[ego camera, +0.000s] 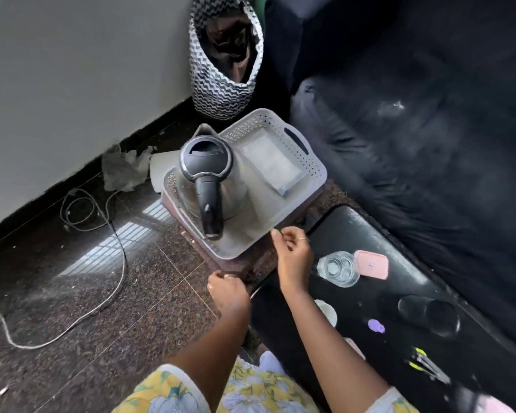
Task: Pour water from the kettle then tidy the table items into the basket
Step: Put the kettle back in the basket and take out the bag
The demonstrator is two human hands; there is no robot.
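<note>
A steel kettle [210,186] with a black lid and handle stands inside a pale plastic basket [311,158], next to a flat white packet [273,162]. The basket rests on a brown stool. My right hand [294,256] hovers just off the basket's near corner with fingers loosely apart and nothing in it. My left hand [227,289] is curled shut near the stool's front edge; whether it holds anything is hidden. On the black table [355,222] sit a clear glass [338,268], a pink case [371,263], a black cup [435,315], a purple item [376,326] and a white object [328,312].
A zigzag-patterned bag [225,64] stands against the wall behind the basket. A dark sofa [429,114] fills the right side. Cables [101,222] trail across the speckled floor at left. Crumpled plastic [122,168] lies by the wall. Scissors-like tool [426,365] lies on the table's near end.
</note>
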